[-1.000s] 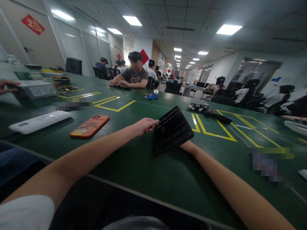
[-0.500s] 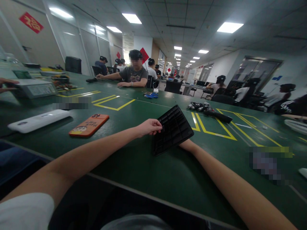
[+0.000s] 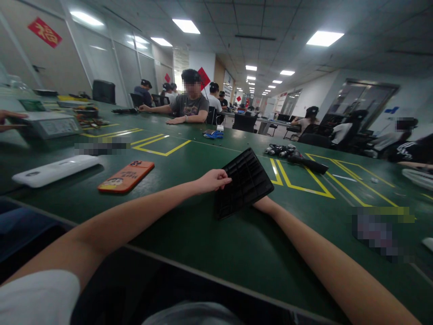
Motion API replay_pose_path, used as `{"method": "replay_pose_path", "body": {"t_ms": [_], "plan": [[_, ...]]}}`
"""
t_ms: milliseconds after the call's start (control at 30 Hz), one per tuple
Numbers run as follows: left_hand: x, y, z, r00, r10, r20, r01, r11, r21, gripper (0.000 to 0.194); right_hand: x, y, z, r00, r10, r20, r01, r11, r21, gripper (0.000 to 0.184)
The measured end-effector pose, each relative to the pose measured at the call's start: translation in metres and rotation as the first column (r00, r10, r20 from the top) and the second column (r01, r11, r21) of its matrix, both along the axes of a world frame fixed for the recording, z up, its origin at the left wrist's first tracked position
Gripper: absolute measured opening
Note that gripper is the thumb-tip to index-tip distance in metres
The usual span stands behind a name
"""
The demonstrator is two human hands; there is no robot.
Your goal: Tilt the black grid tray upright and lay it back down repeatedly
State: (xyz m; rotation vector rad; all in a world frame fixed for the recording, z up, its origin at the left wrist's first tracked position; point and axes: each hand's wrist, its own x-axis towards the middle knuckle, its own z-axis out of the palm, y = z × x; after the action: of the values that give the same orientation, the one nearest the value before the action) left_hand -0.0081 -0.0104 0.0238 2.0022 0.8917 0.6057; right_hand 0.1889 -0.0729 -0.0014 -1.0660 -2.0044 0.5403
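A black panel with a grid of shallow compartments (image 3: 246,180) is tilted above the green table (image 3: 189,243). My right hand (image 3: 265,205) holds it from behind at the lower right; its fingers are hidden by the panel. At the panel's left side is my left hand (image 3: 215,180), closed in a pinch with thumb and forefinger against the gridded face. Whatever those fingertips pinch is too small to make out. To the left of my forearm lies an orange phone case or cased phone (image 3: 126,177) with a cartoon print.
A white elongated device (image 3: 56,170) lies at the left, with a grey metal box (image 3: 50,125) behind it. Bundled black cables (image 3: 280,150) and a dark rod-like object (image 3: 309,164) lie at the right. Across the table sits a person (image 3: 189,101). Yellow tape marks the tabletop.
My left hand has shifted slightly right across the panel, still pinched. The panel and my right hand barely moved. Across the table, the person's dark object has moved left.
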Motion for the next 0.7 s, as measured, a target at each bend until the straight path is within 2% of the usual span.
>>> {"method": "replay_pose_path", "body": {"t_ms": [167,267,333,400,467,533,600,667,700], "plan": [[0.002,0.002,-0.003,0.997,0.051,-0.061,-0.038,0.981,0.188,0.031,0.002,0.001,-0.004,0.999,0.003,-0.042,-0.004,1.000,-0.015,0.067],[0.003,0.001,0.001,0.997,0.061,-0.039,-0.053,0.982,0.182,0.021,0.002,0.001,-0.006,0.998,0.008,-0.056,-0.010,1.000,-0.030,0.066],[0.003,0.000,0.005,0.996,0.088,0.010,-0.088,0.994,0.066,0.013,0.002,0.001,-0.006,0.998,0.014,-0.054,-0.016,1.000,-0.024,0.064],[0.002,0.000,0.009,0.984,0.141,0.105,-0.123,0.980,-0.156,0.008,0.001,0.001,-0.005,0.999,0.022,-0.048,-0.023,1.000,-0.007,0.062],[0.002,0.000,0.012,0.957,0.202,0.210,-0.106,0.913,-0.393,0.006,0.001,0.001,-0.004,0.999,0.031,-0.042,-0.031,1.000,0.004,0.061],[0.000,0.000,0.012,0.943,0.223,0.247,-0.075,0.866,-0.494,0.008,0.001,0.001,-0.005,0.998,0.042,-0.044,-0.042,0.999,0.003,0.060],[-0.001,0.001,0.010,0.970,0.154,0.186,-0.065,0.909,-0.412,0.016,0.003,0.002,-0.007,0.997,0.054,-0.061,-0.054,0.999,0.007,0.058],[-0.003,0.001,0.006,0.997,0.035,0.071,-0.020,0.979,-0.204,0.031,0.004,0.003,-0.010,0.995,0.059,-0.076,-0.058,0.998,0.013,0.057],[-0.004,0.001,0.004,1.000,-0.018,0.012,0.019,0.995,-0.094,0.038,0.005,0.004,-0.012,0.995,0.055,-0.082,-0.054,0.998,0.015,0.057]]}}
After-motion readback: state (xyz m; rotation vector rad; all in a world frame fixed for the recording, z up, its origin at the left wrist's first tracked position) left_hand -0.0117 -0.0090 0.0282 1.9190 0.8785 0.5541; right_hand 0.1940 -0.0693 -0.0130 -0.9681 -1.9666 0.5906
